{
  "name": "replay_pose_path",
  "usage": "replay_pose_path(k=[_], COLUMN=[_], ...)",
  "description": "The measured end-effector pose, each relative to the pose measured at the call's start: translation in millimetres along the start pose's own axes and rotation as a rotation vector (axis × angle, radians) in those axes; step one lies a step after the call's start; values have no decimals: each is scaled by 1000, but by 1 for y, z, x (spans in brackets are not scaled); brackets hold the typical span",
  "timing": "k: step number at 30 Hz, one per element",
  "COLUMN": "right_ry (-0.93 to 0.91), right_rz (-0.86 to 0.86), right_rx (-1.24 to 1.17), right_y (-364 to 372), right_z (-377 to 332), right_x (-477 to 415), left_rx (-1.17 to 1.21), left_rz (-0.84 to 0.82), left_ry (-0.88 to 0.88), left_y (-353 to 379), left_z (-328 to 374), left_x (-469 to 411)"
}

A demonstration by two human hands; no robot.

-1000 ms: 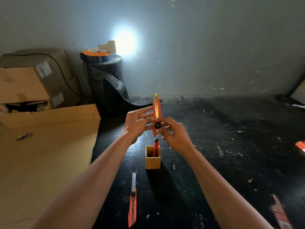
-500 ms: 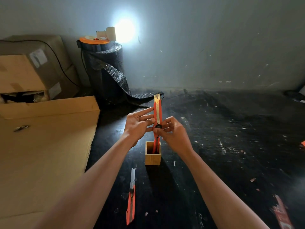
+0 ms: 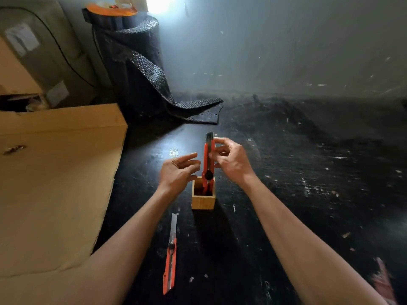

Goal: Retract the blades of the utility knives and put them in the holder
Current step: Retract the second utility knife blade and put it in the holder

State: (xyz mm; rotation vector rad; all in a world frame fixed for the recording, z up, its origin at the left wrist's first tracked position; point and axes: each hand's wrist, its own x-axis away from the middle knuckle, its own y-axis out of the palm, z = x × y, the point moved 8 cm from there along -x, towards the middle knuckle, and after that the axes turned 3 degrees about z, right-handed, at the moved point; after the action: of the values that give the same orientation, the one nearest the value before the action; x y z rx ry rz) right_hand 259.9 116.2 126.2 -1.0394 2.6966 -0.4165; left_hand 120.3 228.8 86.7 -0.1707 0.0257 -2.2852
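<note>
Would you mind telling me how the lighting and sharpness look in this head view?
Head view: a blown-out glare on the wall top centre; the black table is dim; wide-angle bending warps the edges; the red scrap at bottom right is blurred; the held knife is fairly sharp.

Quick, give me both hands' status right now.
Left hand: open, empty, beside the wooden holder.
Right hand: closed on the orange utility knife, its lower end in the holder.

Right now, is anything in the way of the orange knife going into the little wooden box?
Nothing blocks it. The right hand holds the orange knife upright with its lower end already in the wooden box. Something orange already sits inside, but room remains. The left hand is open beside it, not touching.
</note>
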Motion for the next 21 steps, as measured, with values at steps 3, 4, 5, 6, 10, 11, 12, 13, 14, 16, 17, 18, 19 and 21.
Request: replay_pose_path(k=[3,4,5,6,10,11,12,13,14,16,17,18,19,21], right_ry=[53,56,53,49,67,68,70,71,71,62,58,58,63,78], right_rz=[-26,-29,-39,-55,-137,-154,-167,-175,-180,-186,-187,-185,-183,-181], right_rx=[51,92,144,198,360,394,426,450,472,511,529,545,558,585], right_y=[11,14,19,23,43,47,50,53,55,60,63,65,66,68], right_z=[20,24,28,30,45,49,51,53,54,54,55,55,57,61], right_x=[-10,-12,-15,-16,-20,-21,-22,-23,-24,-27,-28,-28,-28,-26], left_rx=[-226,-286,-341,-385,-490,-493,-485,-472,-456,-420,-404,-392,-383,-369], left_rz=[20,13,4,-3,-9,-16,-21,-23,-19,2,11,16,18,18], left_ry=[3,-5,-15,-28,-62,-70,-83,-97,-110,-120,-121,-121,-119,-118], left_y=[-6,-6,-4,-2,4,6,8,9,9,8,7,6,6,7], left_z=[-29,-38,-47,-56,-82,-86,-91,-96,-100,-106,-108,-110,-111,-112], left_x=[-5,-5,-4,-4,-4,-4,-4,-4,-4,-3,-3,-2,-1,0])
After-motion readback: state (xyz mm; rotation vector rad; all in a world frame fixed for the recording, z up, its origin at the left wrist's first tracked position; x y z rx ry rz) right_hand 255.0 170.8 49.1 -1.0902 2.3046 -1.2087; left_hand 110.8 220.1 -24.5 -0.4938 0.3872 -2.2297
